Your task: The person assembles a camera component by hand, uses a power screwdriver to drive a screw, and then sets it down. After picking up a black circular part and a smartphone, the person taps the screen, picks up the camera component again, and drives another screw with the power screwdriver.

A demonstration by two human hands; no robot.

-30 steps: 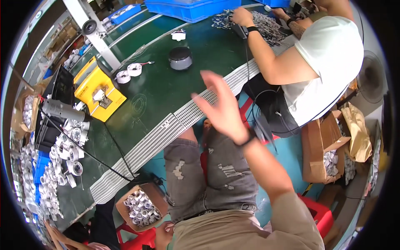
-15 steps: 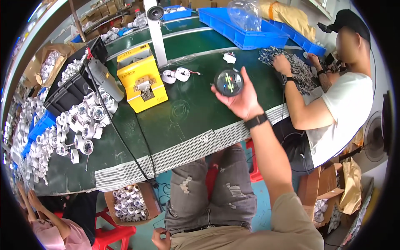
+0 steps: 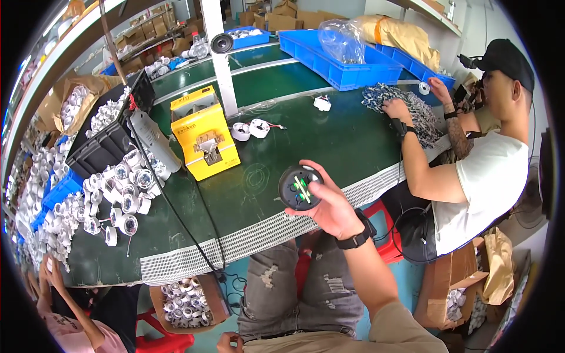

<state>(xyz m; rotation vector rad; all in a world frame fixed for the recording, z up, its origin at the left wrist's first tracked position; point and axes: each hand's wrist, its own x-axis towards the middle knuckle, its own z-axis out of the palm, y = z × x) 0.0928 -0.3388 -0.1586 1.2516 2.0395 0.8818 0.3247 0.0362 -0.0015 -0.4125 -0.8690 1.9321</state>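
Note:
In my right hand (image 3: 336, 213), over the near part of the green work table (image 3: 247, 206), is a round black disc-shaped object (image 3: 290, 199). Its face carries pale yellow-green bars and small green patches; I cannot make out its exact kind. My thumb lies over its right edge, while the fingers support it from behind. Low in the picture, my left hand (image 3: 228, 343) rests beside my hip with its fingers curled and nothing visible in them. The frame's lower edge cuts part of it off.
A yellow machine (image 3: 203, 138) stands left of centre, beside white round fittings (image 3: 259, 127). More white fittings (image 3: 126, 188) heap at left. Black cables (image 3: 170, 206) cross the table edge. A co-worker (image 3: 465, 159) at right handles a pile of small metallic parts (image 3: 406, 109); another person (image 3: 70, 317) sits lower left.
My right hand has drawn the black disc nearer and slightly left, and my thumb has come over its face. The right co-worker's farther hand has risen with a small white part.

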